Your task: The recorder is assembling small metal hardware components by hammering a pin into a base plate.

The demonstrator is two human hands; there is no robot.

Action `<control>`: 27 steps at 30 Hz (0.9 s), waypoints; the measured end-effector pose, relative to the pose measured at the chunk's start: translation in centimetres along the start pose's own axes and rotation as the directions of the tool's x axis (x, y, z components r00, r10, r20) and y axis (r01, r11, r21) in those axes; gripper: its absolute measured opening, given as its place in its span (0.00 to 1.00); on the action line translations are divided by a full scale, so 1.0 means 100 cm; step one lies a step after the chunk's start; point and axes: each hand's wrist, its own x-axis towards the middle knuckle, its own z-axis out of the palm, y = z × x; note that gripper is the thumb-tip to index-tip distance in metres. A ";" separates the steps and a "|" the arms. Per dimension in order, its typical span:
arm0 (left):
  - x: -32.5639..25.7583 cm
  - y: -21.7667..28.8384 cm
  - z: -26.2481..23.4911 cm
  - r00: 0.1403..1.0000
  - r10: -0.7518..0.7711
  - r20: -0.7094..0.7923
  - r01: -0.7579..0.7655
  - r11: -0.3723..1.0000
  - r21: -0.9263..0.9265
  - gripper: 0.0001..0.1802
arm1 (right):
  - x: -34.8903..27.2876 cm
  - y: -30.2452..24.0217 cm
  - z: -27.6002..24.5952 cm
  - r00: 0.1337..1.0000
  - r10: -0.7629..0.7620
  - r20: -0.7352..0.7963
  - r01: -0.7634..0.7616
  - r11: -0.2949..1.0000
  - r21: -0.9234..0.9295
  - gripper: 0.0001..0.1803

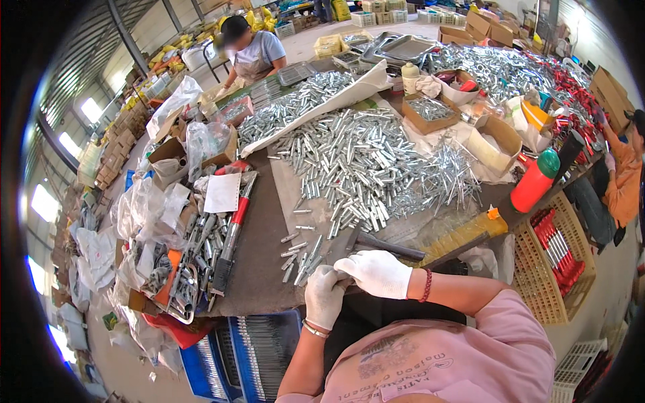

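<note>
My left hand (324, 297) and my right hand (377, 273), both in white gloves, meet at the near edge of the table. Their fingers are closed together, and whatever they pinch is hidden or too small to name. Just beyond them, a few loose metal pins (310, 258) lie on the worn board. Behind these spreads a large heap of silvery metal pins (363, 161), with thinner pins (449, 176) heaped at its right. Close to my right hand lies a dark bar (390, 246).
Red-handled tools and plastic bags crowd the table's left side. Blue crates (262, 356) of metal rods stand below. At right are a red bottle with a green cap (535, 180) and a yellow crate (583, 285). One person (254, 54) sits across; another, in orange (621, 174), is at right.
</note>
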 end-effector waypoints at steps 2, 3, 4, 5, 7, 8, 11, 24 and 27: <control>0.001 -0.001 0.002 1.000 0.000 0.003 0.000 1.000 -0.005 0.06 | -0.001 0.001 -0.001 1.000 -0.016 0.011 0.016 1.000 -0.022 0.13; 0.002 -0.002 0.003 1.000 0.002 0.007 -0.001 1.000 -0.011 0.06 | -0.001 0.001 -0.001 1.000 -0.014 0.010 0.014 1.000 -0.022 0.13; 0.005 0.000 0.003 1.000 0.004 0.010 -0.003 1.000 -0.013 0.06 | 0.000 0.002 -0.001 1.000 -0.012 0.008 0.013 0.999 -0.035 0.13; 0.009 0.003 0.003 1.000 -0.009 0.017 0.009 1.000 0.001 0.06 | 0.000 0.003 -0.002 1.000 -0.010 0.006 0.010 0.999 -0.048 0.13; 0.011 0.003 0.003 0.999 -0.028 0.024 0.027 0.999 0.016 0.05 | 0.004 0.002 -0.004 1.000 0.010 0.012 -0.010 0.999 -0.036 0.13; 0.013 0.002 0.003 1.000 -0.029 0.011 0.029 0.999 -0.014 0.06 | 0.006 0.003 -0.006 0.999 0.027 0.018 -0.027 0.999 -0.025 0.13; 0.004 -0.004 -0.002 0.999 -0.036 -0.017 0.036 0.999 -0.024 0.06 | 0.014 -0.001 0.000 0.998 0.021 0.067 -0.021 1.000 0.002 0.13; -0.009 -0.008 0.014 0.993 -0.097 -0.060 0.093 0.993 -0.067 0.06 | 0.006 -0.004 -0.005 0.978 0.174 0.120 -0.171 0.985 -0.033 0.25; -0.007 -0.004 0.008 0.988 -0.151 -0.021 0.150 0.987 -0.058 0.06 | 0.009 -0.002 -0.003 0.976 0.168 0.141 -0.161 0.985 -0.061 0.26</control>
